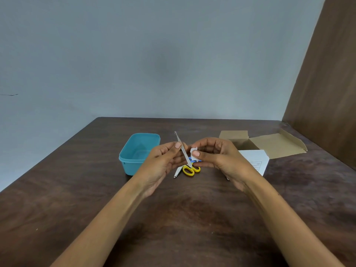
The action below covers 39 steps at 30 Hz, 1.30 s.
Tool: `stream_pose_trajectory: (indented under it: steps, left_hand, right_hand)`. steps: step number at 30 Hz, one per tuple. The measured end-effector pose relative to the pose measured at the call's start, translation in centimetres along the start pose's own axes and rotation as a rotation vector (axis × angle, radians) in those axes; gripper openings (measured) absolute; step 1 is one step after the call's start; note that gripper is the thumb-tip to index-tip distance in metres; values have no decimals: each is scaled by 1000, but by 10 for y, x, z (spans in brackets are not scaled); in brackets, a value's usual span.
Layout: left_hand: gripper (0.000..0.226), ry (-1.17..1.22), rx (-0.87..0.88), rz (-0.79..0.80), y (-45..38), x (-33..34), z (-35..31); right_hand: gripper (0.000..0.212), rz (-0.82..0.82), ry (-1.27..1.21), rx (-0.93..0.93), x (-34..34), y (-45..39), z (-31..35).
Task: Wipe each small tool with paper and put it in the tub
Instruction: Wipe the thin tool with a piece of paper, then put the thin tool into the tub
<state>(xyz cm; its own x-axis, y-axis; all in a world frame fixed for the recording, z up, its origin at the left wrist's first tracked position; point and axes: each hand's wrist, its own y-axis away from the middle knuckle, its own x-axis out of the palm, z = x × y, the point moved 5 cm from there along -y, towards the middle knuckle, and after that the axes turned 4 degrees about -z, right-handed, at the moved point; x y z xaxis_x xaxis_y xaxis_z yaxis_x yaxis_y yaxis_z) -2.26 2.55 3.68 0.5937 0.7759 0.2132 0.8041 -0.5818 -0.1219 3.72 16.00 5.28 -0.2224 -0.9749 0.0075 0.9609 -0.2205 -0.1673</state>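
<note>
Over the dark wood table [77, 218], mid-frame, you've got both hands raised w/ a thin metal tool [183, 149] between them. Your left hand [163, 162] pinches the tool about halfway up its length, thumb on the near face, other fingers curled behind it. Tool stands nearly upright, tilted a bit, forked tip up and away from you, lower end down by your right fingers. Your right hand [213, 155] pinches a small wad of white paper [193, 151] betw. thumb and fingertips; the wad sits just beside the tool's shaft, looks like it's touching but can't tell for sure. Remaining right fingers curl loosely underneath.

Teal tub [134, 153] sits on the table just left of your left hand, open, no lid; nothing can be made out inside. Below your hands on the table: yellow-handled scissors [189, 170], a metal nail clipper [177, 172] touching them on the left, and sth blue [193, 160] mostly hidden behind your fingers. To the right, an opened cardboard box [269, 145] w/ flaps spread, and a white printed sheet [254, 160] in front of it, partly behind your right hand.
</note>
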Motion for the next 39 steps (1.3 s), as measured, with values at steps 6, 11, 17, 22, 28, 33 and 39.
stream_pose_trajectory:
  steps: [6, 11, 17, 22, 28, 33, 39]
  left_hand:
    - [24, -38, -5, 16, 1, 2, 1]
    - [24, -85, -5, -28, 0, 0, 1]
    - [30, -134, 51, -82, -1, -10, -19]
    - [20, -215, 1, -119, -11, -32, -47]
    - [16, -568, -88, -253, -29, -71, -70]
    - [27, -813, -187, -282, -40, -86, -64]
    - [24, -965, -214, -304, -46, -94, -48]
  right_hand:
    - [7, -65, -68, -12, -2, -1, 0]
    - [7, -154, -156, -13, -10, -2, 0]
    - [14, -193, -79, -14, -3, 1, -4]
    - [17, -253, -83, -32, -3, -2, -8]
    - [17, -272, 8, -45, 0, -6, -16]
    - [16, -279, 46, -68, 1, -7, -18]
    - [16, -305, 116, -82, -3, -9, -20]
